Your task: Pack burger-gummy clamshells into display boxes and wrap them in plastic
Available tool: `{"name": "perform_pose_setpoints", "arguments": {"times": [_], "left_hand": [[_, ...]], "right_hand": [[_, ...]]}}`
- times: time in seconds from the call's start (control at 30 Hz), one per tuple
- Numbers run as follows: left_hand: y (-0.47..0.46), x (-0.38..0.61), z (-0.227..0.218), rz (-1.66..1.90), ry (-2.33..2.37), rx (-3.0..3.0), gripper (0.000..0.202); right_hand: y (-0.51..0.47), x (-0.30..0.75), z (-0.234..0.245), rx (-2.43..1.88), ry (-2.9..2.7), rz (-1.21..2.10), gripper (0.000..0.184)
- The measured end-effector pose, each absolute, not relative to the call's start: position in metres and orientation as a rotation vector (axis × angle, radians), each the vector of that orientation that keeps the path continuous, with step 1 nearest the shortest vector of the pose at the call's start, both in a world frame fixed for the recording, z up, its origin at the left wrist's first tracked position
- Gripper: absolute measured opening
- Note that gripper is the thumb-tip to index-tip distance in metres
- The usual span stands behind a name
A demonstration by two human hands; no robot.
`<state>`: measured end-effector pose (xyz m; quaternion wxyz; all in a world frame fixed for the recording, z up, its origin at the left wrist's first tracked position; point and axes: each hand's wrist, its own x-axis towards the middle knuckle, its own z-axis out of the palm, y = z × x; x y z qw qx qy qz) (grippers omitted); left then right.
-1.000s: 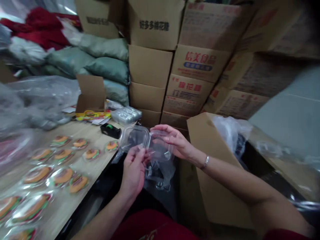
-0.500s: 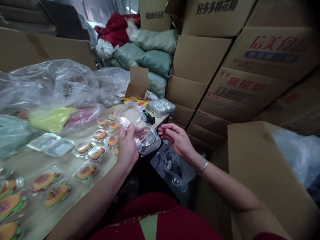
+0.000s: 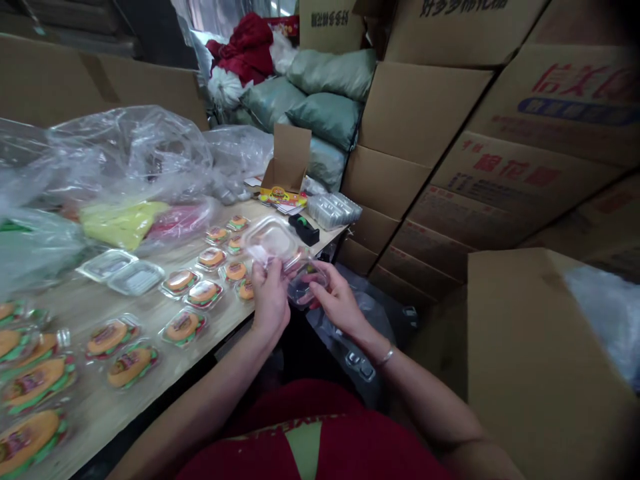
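Between my hands is a clear plastic clamshell box [image 3: 273, 239], its two halves folded open, above the table's edge. My left hand [image 3: 270, 293] pinches it near the hinge with the thumb on top. My right hand [image 3: 336, 297] grips the nearer half, fingers around its outer side and thumb at the rim. Nothing shows inside the box. Left of my hands, several packed burger-shaped items [image 3: 203, 293] in clear boxes lie on the table [image 3: 200, 363]. Another opened clamshell [image 3: 120, 270] rests farther left.
At the table's far end stand a black tape dispenser [image 3: 304, 229], a stack of clear clamshells [image 3: 334, 210] and an opened small carton [image 3: 286, 160]. Large clear plastic bags [image 3: 135, 150] cover the back. Stacked cardboard boxes [image 3: 425, 110] rise at right; an open carton [image 3: 530, 347] stands nearby.
My right hand has moved left and closed on the clamshell's nearer half; before, it hung apart from it. My left hand keeps its hold. The view has shifted slightly.
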<state>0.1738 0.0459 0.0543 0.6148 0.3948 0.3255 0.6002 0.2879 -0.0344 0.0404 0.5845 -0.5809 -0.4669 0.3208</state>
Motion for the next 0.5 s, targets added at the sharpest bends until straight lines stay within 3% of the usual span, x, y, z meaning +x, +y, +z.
{"name": "perform_pose_setpoints", "arguments": {"times": [0.1,0.17,0.23,0.3,0.33,0.4,0.5], "left_hand": [[0.044,0.148,0.048,1.721,1.019,1.515,0.062],[0.04,0.133,0.049,1.642,1.012,2.108,0.077],[0.036,0.126,0.05,1.201,0.826,2.451,0.065],[0.034,0.127,0.046,0.853,0.729,2.337,0.037],[0.034,0.129,0.043,0.794,0.751,2.164,0.027],[0.038,0.133,0.034,0.815,0.847,1.762,0.027],[0.044,0.136,0.024,0.895,0.9,1.406,0.029]], "right_hand": [[-0.037,0.306,0.048,-1.634,-1.261,0.512,0.029],[-0.041,0.314,0.06,-1.792,-1.446,0.405,0.022],[-0.043,0.315,0.071,-1.791,-1.598,0.461,0.017],[-0.042,0.312,0.075,-1.598,-1.634,0.707,0.016],[-0.04,0.31,0.074,-1.45,-1.602,0.878,0.023],[-0.035,0.305,0.065,-1.159,-1.473,1.163,0.043],[-0.029,0.296,0.042,-0.973,-1.249,1.262,0.058]]}}
